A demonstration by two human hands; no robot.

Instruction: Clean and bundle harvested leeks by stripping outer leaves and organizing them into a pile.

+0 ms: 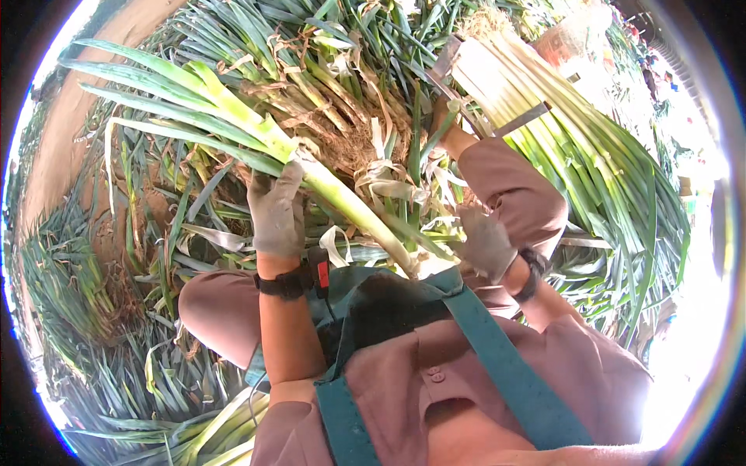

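Observation:
My left hand, in a pale grey work glove, is closed around the stem of a leek. This leek slants across my lap: its green leaves fan out to the upper left, and its pale root end points down toward my apron. Close to that end is my right hand, also gloved, with its fingers curled. A loose strip of outer leaf runs from beside the stem into the right hand's fingers. The fingertips are partly hidden, so the grip there shows only in part.
Unpeeled leeks with soil on their roots lie heaped ahead of me. At the right, a metal frame holds a bundle of pale-stemmed leeks. Dry peelings are scattered before my knees. More leeks lie at the left.

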